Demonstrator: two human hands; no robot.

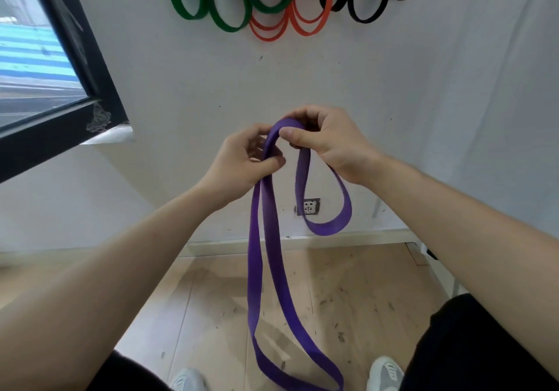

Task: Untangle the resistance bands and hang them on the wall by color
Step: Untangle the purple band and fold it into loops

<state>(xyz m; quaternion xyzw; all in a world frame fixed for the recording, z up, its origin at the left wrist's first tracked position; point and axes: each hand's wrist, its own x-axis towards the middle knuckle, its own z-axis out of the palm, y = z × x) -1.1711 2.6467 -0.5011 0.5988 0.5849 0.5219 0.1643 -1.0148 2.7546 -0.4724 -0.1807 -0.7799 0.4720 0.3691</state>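
White wall (393,94) ahead carries hung green, orange and black bands. Both hands pinch the flat purple rubber resistance band (266,239): left hand (242,161) and right hand (329,142) closed on its top bend, long loops hanging floorward.

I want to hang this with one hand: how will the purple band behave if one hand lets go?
Probably floppy: the purple band droops in long loops from both hands, left hand and right hand. Likely light, since a fingertip pinch holds it. It would probably swing and twist.

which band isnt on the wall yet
The purple band. Both hands, left and right, pinch its top and it dangles toward the floor, while the green, orange and black bands hang on the wall.
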